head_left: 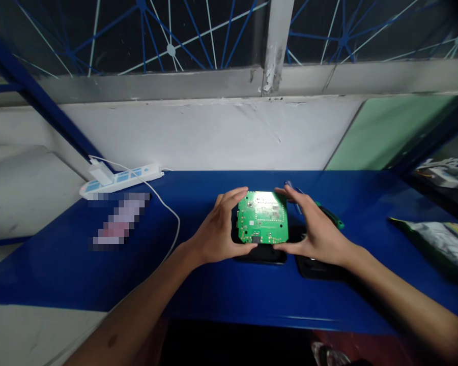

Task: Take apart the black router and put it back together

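Note:
A green circuit board point(265, 218) is held up in the head view, its face with small solder points turned toward me. My left hand point(222, 227) grips its left side, thumb at the lower edge and fingers at the upper corner. On the right side my right hand point(313, 227) holds it the same way. Below the board lies a black plastic housing point(265, 255), partly hidden by it. Another black part point(316, 269) rests under my right hand, mostly covered. Behind that hand are a green-handled tool point(334, 217) and a thin clear-handled tool point(289, 184), both partly hidden.
A white power strip point(147, 173) with a plugged-in charger point(101, 173) stands at the back left. Its white cable point(178, 223) curves across the blue table point(213, 300). A blurred-out flat object point(122, 221) lies at left, a shiny plastic packet point(438, 244) at right.

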The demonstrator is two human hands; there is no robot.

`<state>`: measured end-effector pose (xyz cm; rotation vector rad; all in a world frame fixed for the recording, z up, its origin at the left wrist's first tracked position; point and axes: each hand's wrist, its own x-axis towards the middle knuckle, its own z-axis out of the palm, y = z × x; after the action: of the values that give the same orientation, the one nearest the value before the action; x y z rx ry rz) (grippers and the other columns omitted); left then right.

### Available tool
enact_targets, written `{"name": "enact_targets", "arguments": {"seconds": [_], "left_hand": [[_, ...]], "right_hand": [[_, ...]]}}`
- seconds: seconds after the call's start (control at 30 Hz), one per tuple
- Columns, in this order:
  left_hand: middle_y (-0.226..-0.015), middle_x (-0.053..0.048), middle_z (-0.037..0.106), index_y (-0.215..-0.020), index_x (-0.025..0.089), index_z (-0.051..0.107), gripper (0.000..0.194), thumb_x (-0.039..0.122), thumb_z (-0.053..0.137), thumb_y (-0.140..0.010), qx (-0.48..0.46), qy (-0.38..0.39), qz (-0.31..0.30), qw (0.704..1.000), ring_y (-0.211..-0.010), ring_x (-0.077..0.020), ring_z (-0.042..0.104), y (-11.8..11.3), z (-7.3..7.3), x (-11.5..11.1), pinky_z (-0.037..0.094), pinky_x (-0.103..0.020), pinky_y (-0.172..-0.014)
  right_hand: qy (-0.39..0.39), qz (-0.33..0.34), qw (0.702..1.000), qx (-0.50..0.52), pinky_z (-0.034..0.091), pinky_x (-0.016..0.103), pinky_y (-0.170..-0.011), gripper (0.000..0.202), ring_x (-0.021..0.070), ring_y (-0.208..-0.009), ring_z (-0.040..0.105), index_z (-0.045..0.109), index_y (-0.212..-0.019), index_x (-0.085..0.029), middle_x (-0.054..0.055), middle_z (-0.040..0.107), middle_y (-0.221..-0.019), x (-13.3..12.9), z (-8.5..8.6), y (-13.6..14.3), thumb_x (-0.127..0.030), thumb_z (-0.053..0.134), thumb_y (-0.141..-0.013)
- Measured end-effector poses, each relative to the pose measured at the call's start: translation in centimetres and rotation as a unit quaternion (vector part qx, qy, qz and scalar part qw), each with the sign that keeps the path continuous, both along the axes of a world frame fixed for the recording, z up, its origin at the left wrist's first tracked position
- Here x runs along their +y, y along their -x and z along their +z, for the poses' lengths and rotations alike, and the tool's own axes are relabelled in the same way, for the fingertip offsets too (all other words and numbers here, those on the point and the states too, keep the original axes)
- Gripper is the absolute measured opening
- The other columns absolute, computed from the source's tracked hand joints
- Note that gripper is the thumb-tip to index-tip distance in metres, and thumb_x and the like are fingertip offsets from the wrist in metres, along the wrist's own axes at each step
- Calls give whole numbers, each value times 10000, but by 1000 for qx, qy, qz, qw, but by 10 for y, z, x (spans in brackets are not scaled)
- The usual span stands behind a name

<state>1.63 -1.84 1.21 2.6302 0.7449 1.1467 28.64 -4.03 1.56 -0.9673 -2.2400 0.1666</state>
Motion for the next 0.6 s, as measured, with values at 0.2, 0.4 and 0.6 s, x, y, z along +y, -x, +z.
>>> {"name": "enact_targets", "arguments": {"seconds": [0.2,0.4,0.6], "left_hand": [[-1489,-218,354,-1505,223,155,1055,250,832,-697,2,-5,-5,1000,-1364,-401,400,0,1,0,403,-645,-1089],[-1494,-209,341,-1516,238,131,1048,239,813,-721,13,-9,-2,1000,-1371,-418,383,0,1,0,399,-664,-1085],[-1509,-235,331,-1524,186,138,1062,271,825,-719,46,-32,18,998,-1373,-424,369,1,-1,1,411,-655,-1082]], "right_hand": [[1,3,1000,-4,428,661,-1107,1186,400,-1373,480,36,-1599,-280,182,430,-1538,1,-2,0,-498,812,-729],[-8,2,1000,-6,415,655,-1123,1169,404,-1388,464,51,-1598,-274,180,431,-1540,0,-2,1,-476,812,-734],[-42,2,999,-26,429,659,-1108,1127,408,-1392,459,71,-1595,-255,197,434,-1535,0,-5,6,-473,792,-756]]}}
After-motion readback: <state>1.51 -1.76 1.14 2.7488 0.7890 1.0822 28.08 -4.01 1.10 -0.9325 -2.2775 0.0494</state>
